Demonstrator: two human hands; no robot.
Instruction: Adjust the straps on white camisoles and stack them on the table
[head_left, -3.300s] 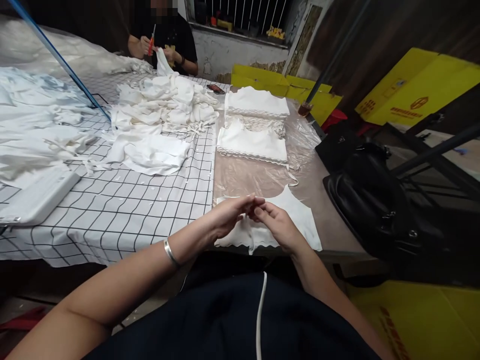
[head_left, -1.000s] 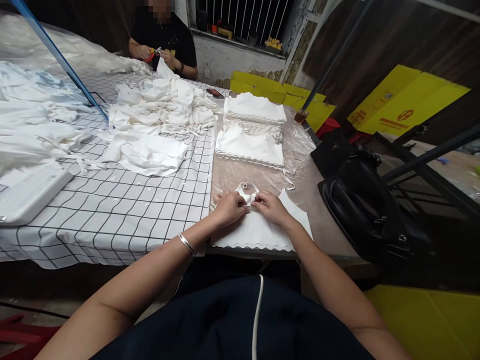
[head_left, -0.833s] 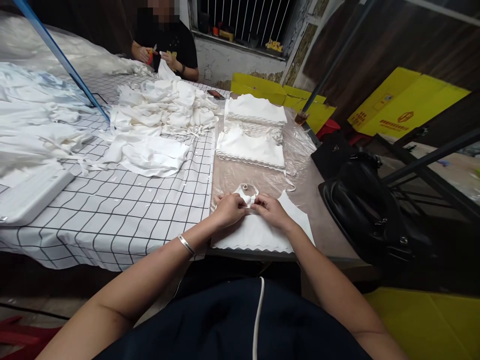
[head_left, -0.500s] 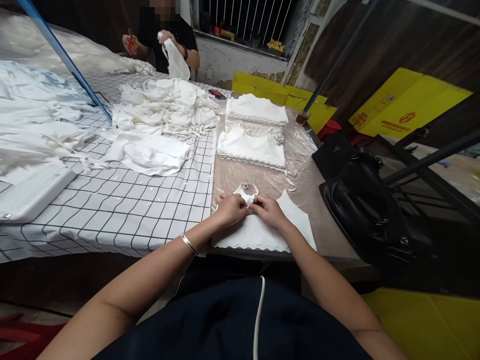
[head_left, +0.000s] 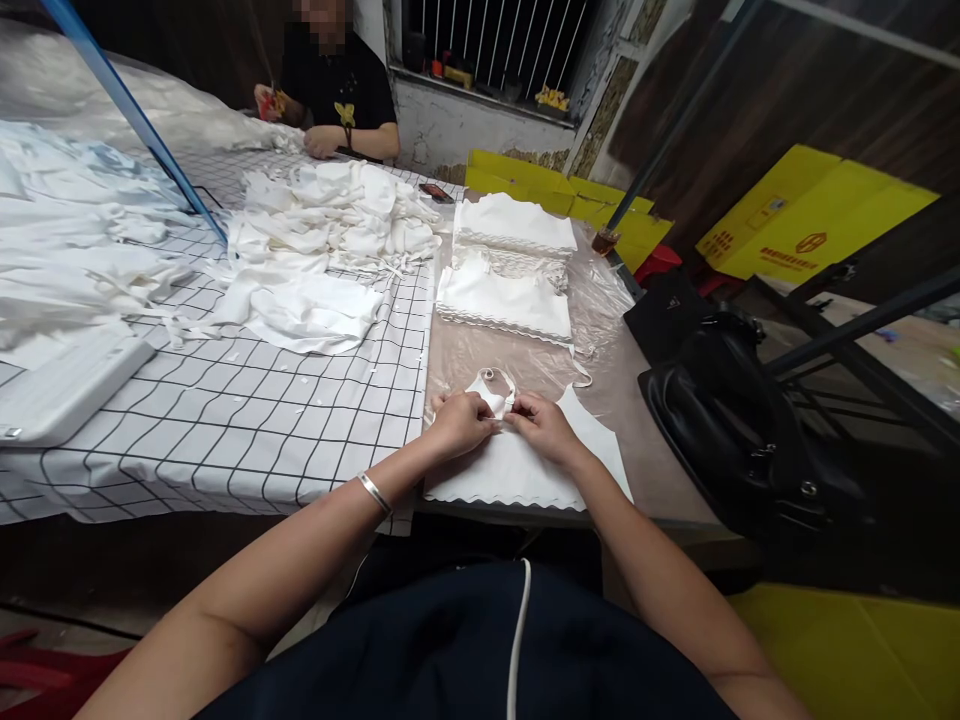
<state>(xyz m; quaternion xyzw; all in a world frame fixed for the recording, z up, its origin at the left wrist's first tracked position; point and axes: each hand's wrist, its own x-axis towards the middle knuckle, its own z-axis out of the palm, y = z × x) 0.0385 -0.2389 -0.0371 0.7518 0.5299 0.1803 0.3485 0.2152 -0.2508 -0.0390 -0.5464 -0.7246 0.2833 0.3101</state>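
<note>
We pinch strap [head_left: 501, 392] between left hand [head_left: 459, 424] and right hand [head_left: 546, 428]; keep white garment [head_left: 525, 470] flat on worktop [head_left: 637, 400], fold edges aligned.

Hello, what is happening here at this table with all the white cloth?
A person sits at the table with a white garment lying flat in front. The left hand and right hand pinch its bunched strap near the top edge. Beyond it lie two neat stacks of similar pieces, and a loose heap sits on the checked cloth. At the far end a co-worker handles more white fabric.
</note>
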